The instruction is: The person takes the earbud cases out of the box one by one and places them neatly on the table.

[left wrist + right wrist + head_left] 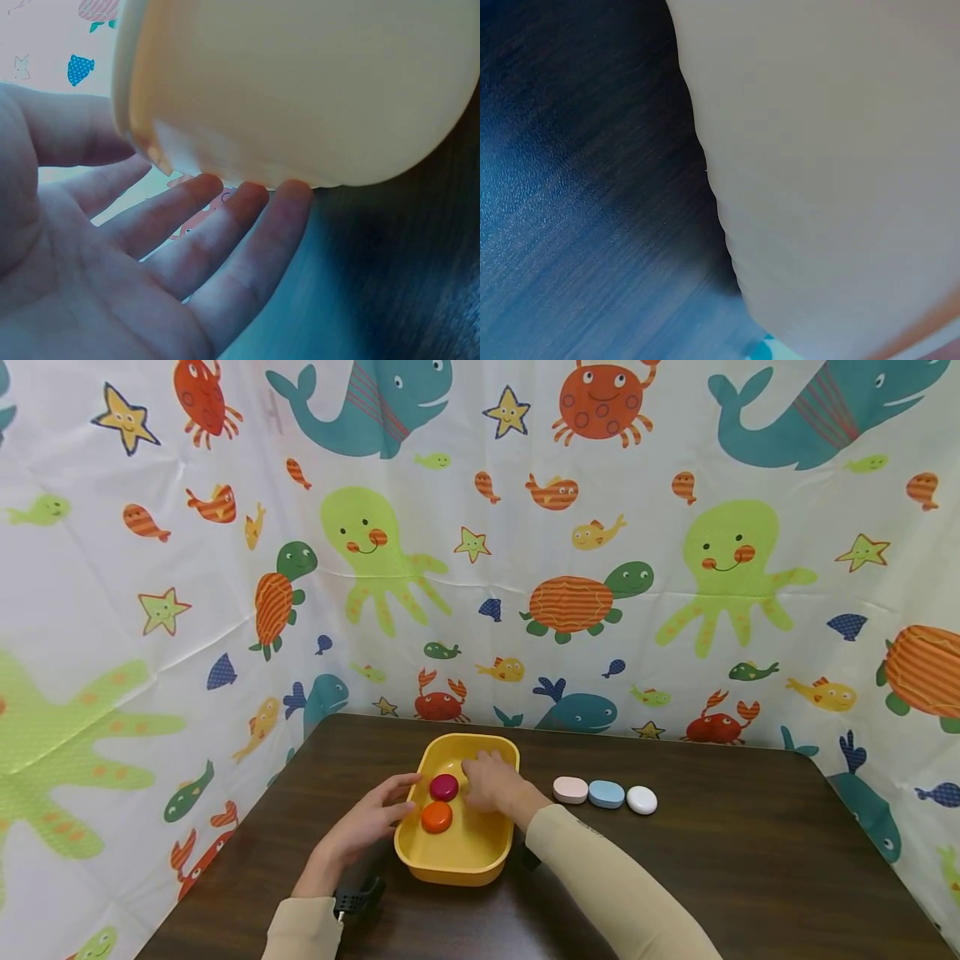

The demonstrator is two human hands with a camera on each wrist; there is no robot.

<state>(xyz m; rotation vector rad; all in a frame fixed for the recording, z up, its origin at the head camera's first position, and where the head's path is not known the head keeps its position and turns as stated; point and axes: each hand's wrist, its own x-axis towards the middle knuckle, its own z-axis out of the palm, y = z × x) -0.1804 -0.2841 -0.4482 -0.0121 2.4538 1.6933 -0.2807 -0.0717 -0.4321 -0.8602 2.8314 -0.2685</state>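
A yellow plastic tub [453,875] stands on the table, holding a magenta rounded piece [444,787] and an orange rounded piece [437,817]. My left hand [372,818] is at the tub's left side. In the left wrist view its fairly straight fingers [247,259] touch the tub wall [315,90] from outside, the thumb near the rim. My right hand [491,783] reaches down inside the tub, right of the magenta piece. Its fingertips are hidden, so whether it holds anything does not show. The tub's pale outer wall [825,165] fills most of the right wrist view.
Right of the tub, a pink oval piece [570,790], a light blue oval piece [606,794] and a white round piece [642,800] lie in a row on the dark wooden table [750,860]. A sea-animal curtain [480,635] hangs behind and at the sides.
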